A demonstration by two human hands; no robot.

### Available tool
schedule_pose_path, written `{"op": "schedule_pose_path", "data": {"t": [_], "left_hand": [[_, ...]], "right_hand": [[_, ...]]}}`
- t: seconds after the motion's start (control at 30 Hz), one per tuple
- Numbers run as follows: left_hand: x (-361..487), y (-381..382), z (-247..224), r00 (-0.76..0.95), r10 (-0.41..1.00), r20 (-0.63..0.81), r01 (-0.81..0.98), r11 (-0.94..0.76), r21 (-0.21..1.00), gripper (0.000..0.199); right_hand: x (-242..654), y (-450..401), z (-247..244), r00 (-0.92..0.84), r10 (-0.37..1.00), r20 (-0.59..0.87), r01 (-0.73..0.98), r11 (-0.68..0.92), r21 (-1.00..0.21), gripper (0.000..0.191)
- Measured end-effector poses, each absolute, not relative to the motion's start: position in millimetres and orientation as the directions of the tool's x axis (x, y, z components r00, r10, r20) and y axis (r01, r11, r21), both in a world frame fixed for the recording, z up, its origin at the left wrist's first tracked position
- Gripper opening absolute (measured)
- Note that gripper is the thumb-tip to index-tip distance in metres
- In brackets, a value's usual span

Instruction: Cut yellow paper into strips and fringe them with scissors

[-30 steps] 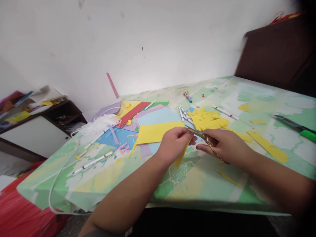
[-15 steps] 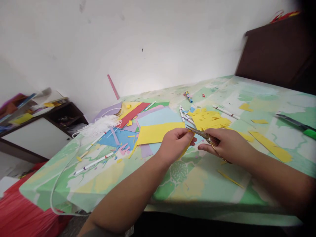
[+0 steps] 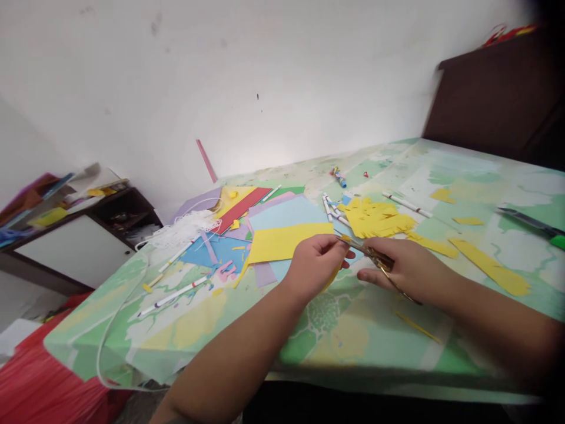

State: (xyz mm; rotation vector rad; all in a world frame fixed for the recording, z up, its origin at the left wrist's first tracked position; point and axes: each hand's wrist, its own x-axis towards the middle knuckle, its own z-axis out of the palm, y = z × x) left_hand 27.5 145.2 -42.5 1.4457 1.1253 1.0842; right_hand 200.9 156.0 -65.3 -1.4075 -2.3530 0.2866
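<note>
My left hand (image 3: 318, 262) is closed in a pinch on a piece of yellow paper; part of the piece shows below the fingers. In my right hand (image 3: 406, 265) is a pair of scissors (image 3: 371, 253) with golden handles, its blades pointing left at my left fingertips. A bit of yellow paper shows at the blades. Behind my left hand lies a yellow sheet (image 3: 282, 239) on top of a light blue sheet (image 3: 286, 211). Beyond my right hand rests a pile of fringed yellow paper (image 3: 375, 217).
White string (image 3: 189, 227) lies tangled at the left, near blue paper (image 3: 200, 253) and a red strip (image 3: 245, 207). Several white markers (image 3: 406, 205) are scattered about. Yellow strips (image 3: 489, 268) and a green-handled cutting tool (image 3: 529, 221) lie at the right. A wall stands behind the table.
The scissor blades look closer together, and a small yellow bit now shows beside them. My left hand keeps its pinch. The whole view has shifted slightly.
</note>
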Motion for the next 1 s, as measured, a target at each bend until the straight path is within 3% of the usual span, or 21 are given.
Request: {"op": "schedule_pose_path", "data": {"t": [0.47,0.77,1.0], "left_hand": [[27.4,146.3,-53.9,0.155,0.964,0.215,0.111,-0.233,0.966,0.011],[23.0,147.4,-53.0,0.248,0.898,0.364,0.308,-0.430,0.849,0.015],[23.2,146.5,-50.5,0.260,0.893,0.367,0.356,-0.442,0.823,0.015]], "right_hand": [[195.7,149.1,-62.5,-0.421,0.888,0.184,0.816,0.459,-0.350,0.036],[195.7,149.2,-66.5,-0.471,0.864,0.179,0.794,0.504,-0.341,0.034],[195.8,147.3,-69.3,-0.494,0.851,0.178,0.786,0.524,-0.328,0.034]]}}
